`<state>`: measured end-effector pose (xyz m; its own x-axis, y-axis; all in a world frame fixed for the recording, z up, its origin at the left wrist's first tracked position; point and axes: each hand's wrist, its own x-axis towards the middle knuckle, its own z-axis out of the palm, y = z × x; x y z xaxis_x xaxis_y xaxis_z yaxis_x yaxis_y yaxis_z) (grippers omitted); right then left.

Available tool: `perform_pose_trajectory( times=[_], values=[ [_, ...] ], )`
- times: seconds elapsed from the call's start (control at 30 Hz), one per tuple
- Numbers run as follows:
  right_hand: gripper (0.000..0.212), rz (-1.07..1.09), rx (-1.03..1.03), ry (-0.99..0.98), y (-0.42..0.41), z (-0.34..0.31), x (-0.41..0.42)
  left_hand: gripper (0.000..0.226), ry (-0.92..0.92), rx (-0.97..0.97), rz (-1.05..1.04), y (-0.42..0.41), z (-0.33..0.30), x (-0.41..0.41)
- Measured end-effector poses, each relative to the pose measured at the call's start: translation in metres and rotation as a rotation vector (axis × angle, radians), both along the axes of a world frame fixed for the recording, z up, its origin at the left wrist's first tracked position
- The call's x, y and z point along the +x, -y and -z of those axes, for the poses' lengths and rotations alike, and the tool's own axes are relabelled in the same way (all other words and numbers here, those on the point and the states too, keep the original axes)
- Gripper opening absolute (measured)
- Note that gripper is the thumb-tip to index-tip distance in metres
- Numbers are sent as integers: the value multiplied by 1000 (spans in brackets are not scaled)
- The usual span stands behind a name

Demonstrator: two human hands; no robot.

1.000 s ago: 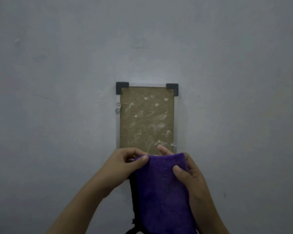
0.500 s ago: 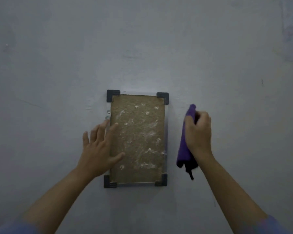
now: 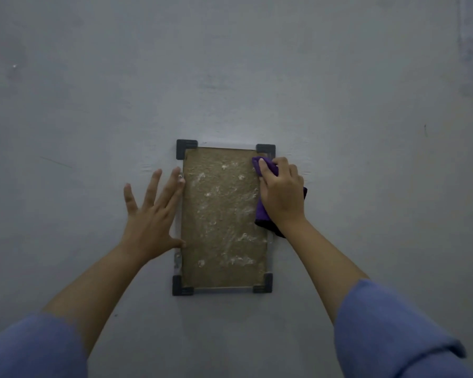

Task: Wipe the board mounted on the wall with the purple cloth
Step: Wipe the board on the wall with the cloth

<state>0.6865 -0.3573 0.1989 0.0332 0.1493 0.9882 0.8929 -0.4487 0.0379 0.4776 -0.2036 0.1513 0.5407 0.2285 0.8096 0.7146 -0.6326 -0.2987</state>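
1. We see a brown board mounted upright on a grey wall, framed by a thin rail with a dark corner bracket at each of its four corners. Its surface is mottled with pale smears and specks, densest along the right side and toward the lower edge.

2. The right hand grips the purple cloth in a bunched wad, fingers curled round it, and holds it against the board's upper right corner, just below the top right bracket.

3. Part of the cloth shows above the fingers at the top right of the board; another fold hangs below the heel of the hand along the board's right edge, where its lowest part looks dark.

4. The left hand lies flat with fingers spread and straight, holding nothing. Its fingertips reach the board's left edge near the upper left corner, and its thumb touches that edge at about mid-height; the palm rests on the wall beside the board.

5. Blue sleeves cover both forearms at the bottom of the view.
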Motion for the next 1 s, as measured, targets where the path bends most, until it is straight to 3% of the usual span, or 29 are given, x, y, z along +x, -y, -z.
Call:
perform_pose_trajectory(
  times=[0.2, 0.33, 0.5, 0.77, 0.83, 0.9, 1.0],
  values=[
    [49, -19, -114, -21, 2, 9, -8, 131, 27, -80, -19, 16, -4, 7],
    [35, 55, -327, 125, 23, -4, -6, 127, 26, -114, -28, 21, -4, 8],
    [37, 36, -234, 105, 20, -37, -8, 124, 46, -116, -4, 20, -3, 9],
    [34, -78, -318, 203, 15, 0, -8, 123, 47, -132, 1, 20, -3, 8],
    [29, -75, -231, 130, 18, -15, -6, 123, 56, -128, 11, 19, -3, 9],
    [39, -102, -94, 55, 12, -25, -5, 122, 65, -136, 20, 20, -3, 9],
    [40, -115, -68, 64, -2, -14, -14, 120, 56, -147, 9, 21, -2, 10]
  ],
)
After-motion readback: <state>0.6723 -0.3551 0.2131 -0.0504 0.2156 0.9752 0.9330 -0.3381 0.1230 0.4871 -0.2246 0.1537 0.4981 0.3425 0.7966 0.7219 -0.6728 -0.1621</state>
